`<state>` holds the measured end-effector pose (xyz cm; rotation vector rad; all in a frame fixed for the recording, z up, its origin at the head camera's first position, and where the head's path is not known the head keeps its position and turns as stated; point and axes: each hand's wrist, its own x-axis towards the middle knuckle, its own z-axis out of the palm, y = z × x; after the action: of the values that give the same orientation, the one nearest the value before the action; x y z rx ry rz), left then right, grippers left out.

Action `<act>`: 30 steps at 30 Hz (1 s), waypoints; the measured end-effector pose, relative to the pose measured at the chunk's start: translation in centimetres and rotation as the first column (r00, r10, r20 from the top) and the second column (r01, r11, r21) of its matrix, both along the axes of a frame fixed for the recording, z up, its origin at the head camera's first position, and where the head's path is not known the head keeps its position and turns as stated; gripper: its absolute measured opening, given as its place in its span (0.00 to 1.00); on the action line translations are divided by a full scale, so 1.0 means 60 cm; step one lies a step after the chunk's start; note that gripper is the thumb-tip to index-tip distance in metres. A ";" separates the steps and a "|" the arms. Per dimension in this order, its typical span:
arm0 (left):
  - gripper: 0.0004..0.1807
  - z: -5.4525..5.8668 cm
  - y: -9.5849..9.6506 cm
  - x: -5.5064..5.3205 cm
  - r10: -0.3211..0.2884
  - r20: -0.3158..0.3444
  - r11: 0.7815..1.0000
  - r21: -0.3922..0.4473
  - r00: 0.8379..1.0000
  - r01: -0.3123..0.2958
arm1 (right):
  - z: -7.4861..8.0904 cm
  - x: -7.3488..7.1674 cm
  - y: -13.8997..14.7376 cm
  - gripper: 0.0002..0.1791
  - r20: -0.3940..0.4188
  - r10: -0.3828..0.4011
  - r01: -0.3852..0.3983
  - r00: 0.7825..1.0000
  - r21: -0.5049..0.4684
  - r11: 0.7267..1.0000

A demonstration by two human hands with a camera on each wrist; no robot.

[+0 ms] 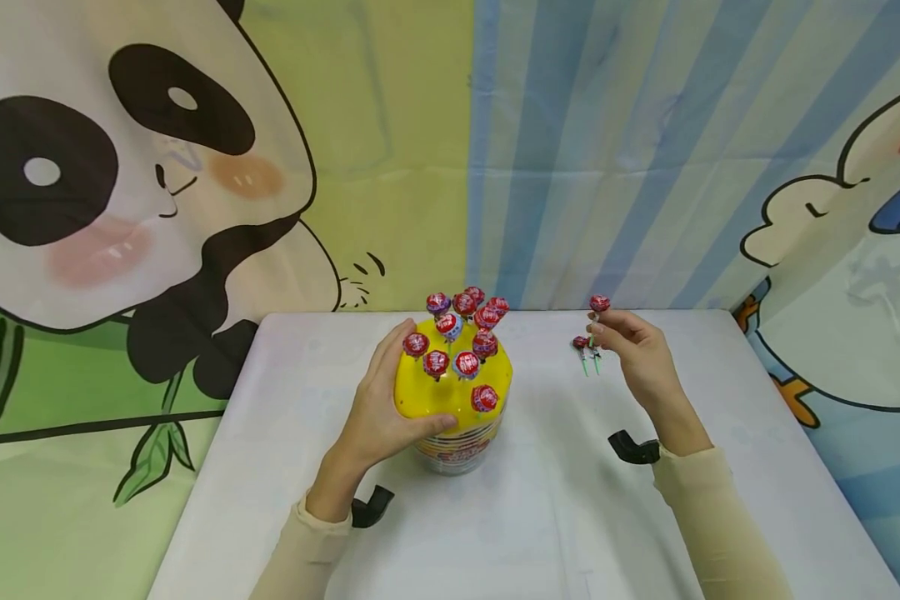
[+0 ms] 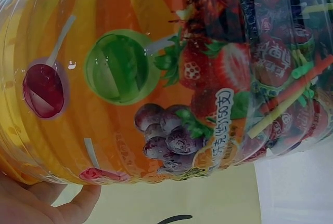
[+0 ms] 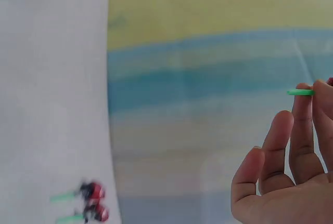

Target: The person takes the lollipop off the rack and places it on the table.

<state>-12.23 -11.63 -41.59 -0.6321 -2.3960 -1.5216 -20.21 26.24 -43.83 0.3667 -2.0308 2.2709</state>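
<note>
A clear plastic lollipop jar point(image 2: 125, 73) with a yellow lid point(image 1: 412, 392) stands on the table, printed with fruit and showing wrapped candies inside. Several lollipops in red and purple wrappers, such as this lollipop point(image 1: 484, 398), stick up out of the lid. My left hand point(image 1: 382, 408) grips the jar around the lid's left side, thumb across its front edge. Off to the right, my right hand point(image 1: 637, 350) pinches a red-wrapped lollipop point(image 1: 599, 303) by its green stick point(image 3: 299, 92), candy end up. Below that hand, two more lollipops point(image 3: 93, 200) with green sticks lie on the table.
The white table point(image 1: 307, 358) reaches back to a printed cloth backdrop point(image 1: 405, 167) with a panda and blue stripes. Each wrist carries a black camera mount, the left mount point(image 1: 372, 507) near the jar's base and the right mount point(image 1: 633, 447) over the table.
</note>
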 end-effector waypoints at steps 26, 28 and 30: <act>0.64 0.002 0.002 -0.002 -0.013 -0.008 1.000 -0.002 1.000 0.013 | -0.173 -0.105 0.113 0.21 0.378 -0.435 0.097 0.817 0.654 0.751; 0.63 0.002 0.001 -0.001 -0.009 -0.003 1.000 -0.003 1.000 0.009 | -0.174 -0.105 0.111 0.21 0.363 -0.437 0.093 0.823 0.673 0.734; 0.63 0.002 0.000 0.000 -0.003 0.003 1.000 -0.003 1.000 0.003 | -0.177 -0.106 0.109 0.21 0.350 -0.431 0.081 0.832 0.692 0.718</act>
<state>-12.21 -11.62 -41.47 -0.6345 -2.4005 -1.5214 -26.58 32.78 -54.43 -0.5338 -2.8710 1.4958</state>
